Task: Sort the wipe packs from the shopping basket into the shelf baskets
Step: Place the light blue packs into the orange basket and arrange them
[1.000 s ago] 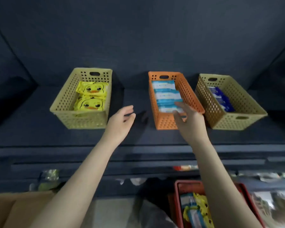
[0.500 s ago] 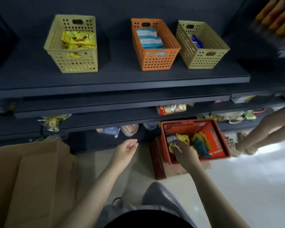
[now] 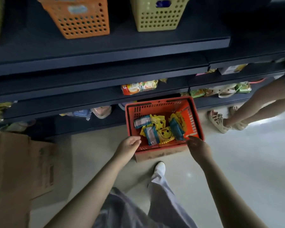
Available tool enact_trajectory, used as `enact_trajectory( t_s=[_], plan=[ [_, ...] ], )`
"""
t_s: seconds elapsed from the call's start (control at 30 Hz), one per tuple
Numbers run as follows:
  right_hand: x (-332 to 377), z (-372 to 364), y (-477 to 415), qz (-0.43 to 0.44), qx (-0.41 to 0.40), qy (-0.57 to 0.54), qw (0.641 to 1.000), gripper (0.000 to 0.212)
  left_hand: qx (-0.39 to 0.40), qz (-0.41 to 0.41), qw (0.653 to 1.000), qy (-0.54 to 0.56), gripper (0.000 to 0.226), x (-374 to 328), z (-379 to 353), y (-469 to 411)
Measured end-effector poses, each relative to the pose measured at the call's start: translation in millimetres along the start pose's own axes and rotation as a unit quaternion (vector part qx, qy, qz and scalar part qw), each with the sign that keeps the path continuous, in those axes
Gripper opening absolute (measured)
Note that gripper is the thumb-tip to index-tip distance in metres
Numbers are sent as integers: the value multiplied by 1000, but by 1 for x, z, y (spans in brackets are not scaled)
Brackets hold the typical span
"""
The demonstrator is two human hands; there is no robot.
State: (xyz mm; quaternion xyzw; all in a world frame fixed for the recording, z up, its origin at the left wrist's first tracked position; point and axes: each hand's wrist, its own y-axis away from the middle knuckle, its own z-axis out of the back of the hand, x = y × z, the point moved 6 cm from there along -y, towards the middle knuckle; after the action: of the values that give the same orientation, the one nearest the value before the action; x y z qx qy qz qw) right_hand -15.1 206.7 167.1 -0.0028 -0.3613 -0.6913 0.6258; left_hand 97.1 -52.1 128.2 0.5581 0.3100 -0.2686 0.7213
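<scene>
Two hands hang at the near rim of the red shopping basket [image 3: 163,105], both empty. The left hand [image 3: 129,146] has loosely curled fingers with nothing between them. The right hand [image 3: 198,146] is spread, its fingertips just over the rim's near right corner.

Just past the left hand's fingers lies a teal pack [image 3: 150,134], flat, its long axis running away from the hand and tipped slightly left. Touching it on the side toward the right hand is a duck pack [image 3: 164,134], printed face up and skewed. Ahead of the right hand a second teal pack [image 3: 176,130] seems to stand on edge, its long axis also pointing away. Farther off, a pale pack [image 3: 141,122] lies crosswise.

The packs overlap, so lifting one will likely drag or flip a neighbour. With kinds mixed, a hurried grab could take the wrong sort. The basket sits on a low cardboard box [image 3: 155,153], and leaning on its rim might shift it.

Far above both hands are the orange shelf basket [image 3: 82,18] and the yellow shelf basket [image 3: 158,14]. On that long reach a loose pinch could drop a slippery pack.
</scene>
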Motion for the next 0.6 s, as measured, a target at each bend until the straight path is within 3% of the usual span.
enact_trajectory(
  t_s=[0.17,0.4,0.6],
  plan=[
    [-38,-31,-94,-2,88,20,996,30,-37,40,998,-29,35,10,-48,-80],
    [-64,-183,-212,33,211,4,977,44,-80,46,990,-108,40,59,-61,-257],
    [-82,-262,-261,-47,248,-66,965,51,-92,56,980,-170,42,105,-59,-352]
  ],
)
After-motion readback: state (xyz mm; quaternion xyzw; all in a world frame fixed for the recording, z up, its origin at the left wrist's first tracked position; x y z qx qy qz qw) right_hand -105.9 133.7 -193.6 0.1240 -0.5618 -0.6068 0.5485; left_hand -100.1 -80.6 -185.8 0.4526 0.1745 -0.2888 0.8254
